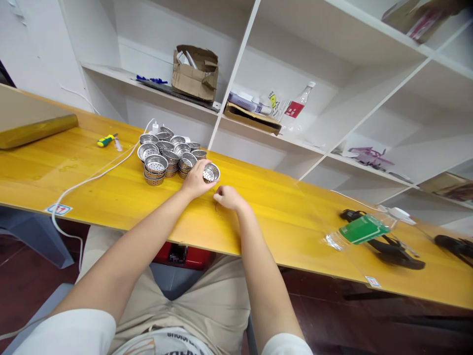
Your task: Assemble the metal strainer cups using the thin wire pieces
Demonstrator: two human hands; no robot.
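My left hand (197,180) is closed around a small perforated metal cup (212,172), which tilts so that its holed bottom shows. Just right of it, above the table, my right hand (227,197) has its fingers drawn together in a pinch. A thin dark strand (216,207) hangs by those fingertips; what exactly they hold is too small to name. Several more perforated metal cups (155,163) stand in stacks on the table, left of and behind my left hand.
On the yellow table (266,212) lie a screwdriver (106,141), a white cable (99,175) and, at right, a plastic bottle with a green label (364,229) beside black sandal-like items (397,254). Shelves behind hold a torn cardboard box (195,76) and a red-labelled bottle (295,108).
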